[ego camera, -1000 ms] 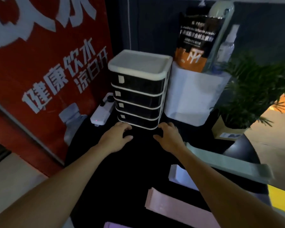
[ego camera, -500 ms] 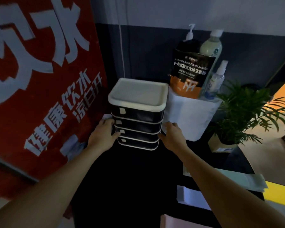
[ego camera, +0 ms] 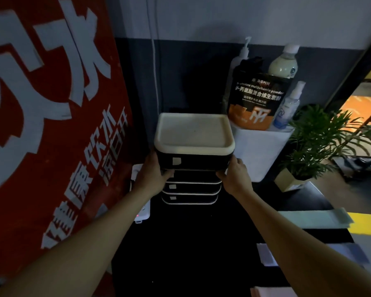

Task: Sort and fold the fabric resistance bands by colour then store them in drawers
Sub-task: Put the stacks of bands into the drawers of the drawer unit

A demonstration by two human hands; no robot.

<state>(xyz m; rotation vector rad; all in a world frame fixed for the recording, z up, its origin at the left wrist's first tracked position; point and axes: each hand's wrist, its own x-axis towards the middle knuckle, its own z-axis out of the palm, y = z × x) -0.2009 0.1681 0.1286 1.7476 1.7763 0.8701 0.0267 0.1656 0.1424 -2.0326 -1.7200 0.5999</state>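
Both arms reach straight forward over the dark tabletop (ego camera: 191, 243), forearms nearly parallel. The left hand (ego camera: 151, 175) clasps the left side of the drawer unit (ego camera: 193, 159), its fingers curled under the edge of the top drawer. The right hand (ego camera: 236, 175) mirrors it on the right side, thumb up along the corner and fingers wrapped beneath the same drawer. The two hands are well apart, with the unit between them, each clamped on it.

The drawer unit is a small stack of black drawers with white trim and a white tray-like top. The top section sits forward of, or raised from, the three drawers below; which, I cannot tell.

Just left of the unit lies a white power strip (ego camera: 140, 211) with a small red light. Behind and right stands a white bin (ego camera: 259, 153) holding a black and orange powder pouch (ego camera: 256, 99) and bottles. A potted plant (ego camera: 317, 142) stands further right. A red sign (ego camera: 47, 125) with white characters fills the left.

The bands lie on the table to the right: a pale green band (ego camera: 313, 219) nearest the unit, a whitish band (ego camera: 268, 254) below it, and a pink band (ego camera: 270, 292) at the bottom edge.
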